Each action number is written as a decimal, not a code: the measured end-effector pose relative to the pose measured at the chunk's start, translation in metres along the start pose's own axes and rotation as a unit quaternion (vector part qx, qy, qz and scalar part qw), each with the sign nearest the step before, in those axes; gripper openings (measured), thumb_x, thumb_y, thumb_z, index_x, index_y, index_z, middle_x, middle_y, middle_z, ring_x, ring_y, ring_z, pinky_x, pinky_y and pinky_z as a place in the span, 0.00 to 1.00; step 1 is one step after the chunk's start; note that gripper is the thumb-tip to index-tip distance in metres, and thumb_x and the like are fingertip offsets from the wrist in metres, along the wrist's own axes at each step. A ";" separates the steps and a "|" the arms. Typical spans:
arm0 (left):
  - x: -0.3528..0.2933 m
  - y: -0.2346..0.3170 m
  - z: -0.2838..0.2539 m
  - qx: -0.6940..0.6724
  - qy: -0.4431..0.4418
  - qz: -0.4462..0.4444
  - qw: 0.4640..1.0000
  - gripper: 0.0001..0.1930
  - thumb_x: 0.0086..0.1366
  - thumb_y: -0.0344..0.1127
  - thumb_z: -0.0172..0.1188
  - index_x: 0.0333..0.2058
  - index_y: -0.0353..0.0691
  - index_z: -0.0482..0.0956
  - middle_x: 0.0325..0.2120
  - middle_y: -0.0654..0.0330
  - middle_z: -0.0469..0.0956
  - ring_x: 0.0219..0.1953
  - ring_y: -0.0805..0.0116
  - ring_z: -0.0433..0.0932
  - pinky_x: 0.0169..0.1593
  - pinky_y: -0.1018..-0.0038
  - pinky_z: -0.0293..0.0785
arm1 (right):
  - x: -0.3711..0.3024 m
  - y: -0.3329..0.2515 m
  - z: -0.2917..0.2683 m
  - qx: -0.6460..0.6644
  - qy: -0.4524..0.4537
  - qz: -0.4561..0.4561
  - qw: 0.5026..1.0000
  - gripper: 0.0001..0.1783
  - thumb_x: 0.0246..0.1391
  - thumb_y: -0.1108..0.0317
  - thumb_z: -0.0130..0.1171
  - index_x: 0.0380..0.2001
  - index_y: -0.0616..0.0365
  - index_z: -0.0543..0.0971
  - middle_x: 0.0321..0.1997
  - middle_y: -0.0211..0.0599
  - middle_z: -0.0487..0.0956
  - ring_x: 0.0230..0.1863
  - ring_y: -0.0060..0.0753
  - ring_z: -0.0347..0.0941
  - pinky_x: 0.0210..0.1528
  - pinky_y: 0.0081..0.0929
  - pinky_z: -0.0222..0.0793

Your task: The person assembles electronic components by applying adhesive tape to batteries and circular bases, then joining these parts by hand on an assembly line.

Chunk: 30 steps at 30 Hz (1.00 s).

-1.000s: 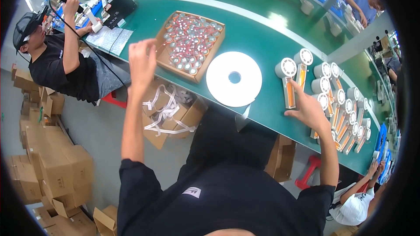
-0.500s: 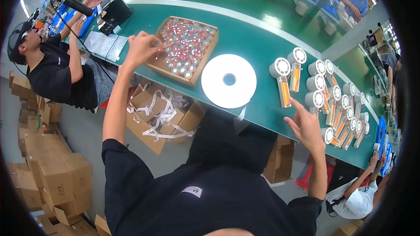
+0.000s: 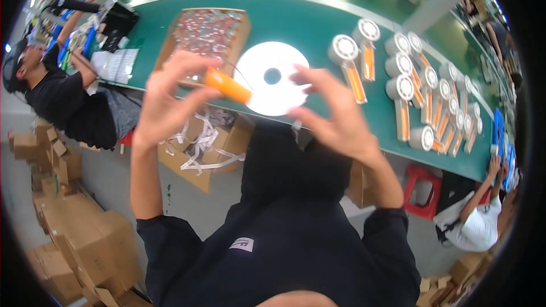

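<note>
My left hand [image 3: 173,94] is raised in front of the near edge of the box, pinching a blurred orange cylindrical battery [image 3: 227,85] between thumb and fingers. A thin dark wire shows just above the battery. My right hand [image 3: 335,111] hovers over the right side of a white reel [image 3: 250,62], its thumb and fingers apart with nothing between them. Behind my left hand lies a shallow cardboard box [image 3: 243,28] full of small round parts with red wires. To the right, several white handheld fans [image 3: 354,77] lie with orange inserts showing in their handles.
The green bench [image 3: 296,14] has a pale rail along its far side. Below it stands an open carton [image 3: 227,162] with white strips spilling out. A co-worker [image 3: 68,99] sits at the left, another [image 3: 475,219] at the right, near a red stool [image 3: 422,193].
My left hand has come back from the box and now holds the orange battery. My right hand has left the fans and moved left to the reel. The whole view has shifted.
</note>
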<state>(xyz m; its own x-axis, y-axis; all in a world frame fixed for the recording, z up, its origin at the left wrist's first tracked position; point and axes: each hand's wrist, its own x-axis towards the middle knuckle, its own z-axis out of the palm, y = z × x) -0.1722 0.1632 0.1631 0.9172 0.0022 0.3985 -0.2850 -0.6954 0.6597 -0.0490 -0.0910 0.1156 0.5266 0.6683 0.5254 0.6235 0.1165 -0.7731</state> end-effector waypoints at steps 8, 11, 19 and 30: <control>0.006 -0.002 0.094 0.048 -0.157 0.014 0.986 0.42 0.42 0.33 0.77 0.59 0.40 0.69 0.45 0.54 0.74 0.51 0.57 0.70 0.54 0.66 0.68 | -0.095 0.024 0.025 0.357 0.088 0.317 0.874 0.23 0.56 0.77 0.62 0.55 0.66 0.70 0.47 0.46 0.80 0.48 0.33 0.79 0.50 0.27 0.75; 0.003 -0.021 0.103 0.190 -0.226 -0.008 0.955 0.49 0.37 0.39 0.79 0.61 0.43 0.66 0.54 0.51 0.64 0.59 0.50 0.59 0.59 0.58 0.60 | -0.129 0.028 0.011 0.364 0.157 0.374 0.839 0.18 0.54 0.78 0.64 0.48 0.65 0.71 0.49 0.42 0.78 0.49 0.27 0.77 0.55 0.25 0.72; 0.007 -0.036 0.115 0.241 -0.199 -0.004 0.950 0.44 0.30 0.42 0.82 0.51 0.43 0.75 0.55 0.53 0.61 0.58 0.49 0.58 0.56 0.57 0.60 | -0.130 0.017 0.005 0.418 0.159 0.381 0.809 0.26 0.48 0.78 0.69 0.52 0.65 0.74 0.52 0.33 0.73 0.45 0.22 0.71 0.52 0.23 0.72; -0.014 -0.020 0.116 0.189 0.077 -0.032 0.978 0.41 0.33 0.37 0.81 0.49 0.36 0.73 0.48 0.54 0.73 0.51 0.53 0.65 0.56 0.60 0.63 | -0.108 0.001 0.026 0.355 0.017 0.271 0.894 0.17 0.46 0.80 0.70 0.41 0.65 0.78 0.42 0.37 0.80 0.46 0.28 0.76 0.52 0.29 0.71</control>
<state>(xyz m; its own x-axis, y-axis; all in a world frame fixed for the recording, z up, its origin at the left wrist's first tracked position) -0.1473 0.0935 0.0702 0.8681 0.1422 0.4755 -0.0784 -0.9067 0.4143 -0.1201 -0.1435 0.0490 0.6654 0.7464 0.0066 -0.2468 0.2283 -0.9418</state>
